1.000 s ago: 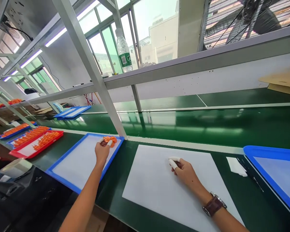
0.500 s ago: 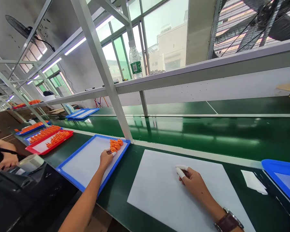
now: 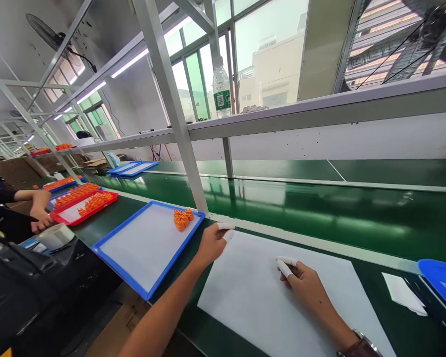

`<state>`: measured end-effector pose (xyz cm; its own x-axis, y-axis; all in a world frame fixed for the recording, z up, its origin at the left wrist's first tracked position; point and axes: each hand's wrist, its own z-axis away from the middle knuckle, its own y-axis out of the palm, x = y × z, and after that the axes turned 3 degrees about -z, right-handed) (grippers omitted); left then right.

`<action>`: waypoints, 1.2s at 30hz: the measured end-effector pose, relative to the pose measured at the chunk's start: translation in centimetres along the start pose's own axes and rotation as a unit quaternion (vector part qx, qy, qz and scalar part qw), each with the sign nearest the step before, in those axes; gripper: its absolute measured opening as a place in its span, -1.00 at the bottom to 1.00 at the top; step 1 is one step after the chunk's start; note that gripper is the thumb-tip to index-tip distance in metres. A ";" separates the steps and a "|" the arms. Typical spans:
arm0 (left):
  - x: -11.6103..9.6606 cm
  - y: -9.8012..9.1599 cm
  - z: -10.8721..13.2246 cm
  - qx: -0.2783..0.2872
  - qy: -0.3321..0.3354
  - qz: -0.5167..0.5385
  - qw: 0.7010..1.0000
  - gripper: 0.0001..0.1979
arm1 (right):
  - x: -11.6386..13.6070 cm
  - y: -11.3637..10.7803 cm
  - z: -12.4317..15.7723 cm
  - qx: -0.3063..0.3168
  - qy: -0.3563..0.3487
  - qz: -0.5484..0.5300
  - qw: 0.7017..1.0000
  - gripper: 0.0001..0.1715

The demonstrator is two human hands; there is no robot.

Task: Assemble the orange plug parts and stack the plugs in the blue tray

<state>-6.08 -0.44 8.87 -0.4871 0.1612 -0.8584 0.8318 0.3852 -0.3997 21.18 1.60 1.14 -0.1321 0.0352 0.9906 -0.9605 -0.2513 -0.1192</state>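
My left hand [image 3: 214, 243], with white covers on its thumb and index finger, is above the left edge of a white sheet [image 3: 245, 292]. Its thumb and index tips stand slightly apart, with nothing visible between them. My right hand [image 3: 299, 280] hovers over the sheet's middle, thumb and index finger in white covers and drawn close together. Whether anything small is between them is hidden. To the left, a blue-rimmed tray [image 3: 121, 233] with a white bottom holds a cluster of small orange pieces [image 3: 182, 219] in its far right corner.
A red tray [image 3: 113, 198] of orange pieces is farther left, near another person's hands [image 3: 40, 218] and a tape roll [image 3: 55, 236]. A metal post [image 3: 188, 148] rises behind the blue-rimmed tray. Another blue tray [image 3: 436, 272] and white paper [image 3: 403, 292] are at right.
My left hand has moved right, away from the orange pieces in the tray to the sheet's edge. My right hand stays nearly in place. The other person's hands have shifted towards the red tray.
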 end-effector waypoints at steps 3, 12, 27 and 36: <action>-1.5 5.5 1.3 0.134 0.068 0.025 0.988 -0.80 | -0.5 -0.3 -0.4 -0.002 0.002 -0.029 1.000 -0.46; -0.7 8.0 2.5 0.294 0.156 -0.066 0.941 -0.74 | 0.0 -0.5 -0.6 0.000 -0.014 -0.024 1.000 -0.52; 4.2 -13.5 -13.2 0.053 -0.033 -0.456 0.888 -0.67 | 1.1 -0.1 0.0 -0.024 0.010 -0.048 0.999 -0.45; 6.1 -12.9 -12.5 0.109 -0.150 -0.515 0.837 -0.68 | 0.0 -0.6 0.0 -0.015 0.042 0.014 0.999 -0.43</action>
<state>-23.10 6.89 12.84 -0.9137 -0.4031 -0.0511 0.0561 -0.0006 -0.9984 21.74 1.74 1.25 -0.1788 0.1107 0.9776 -0.9628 -0.2243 -0.1507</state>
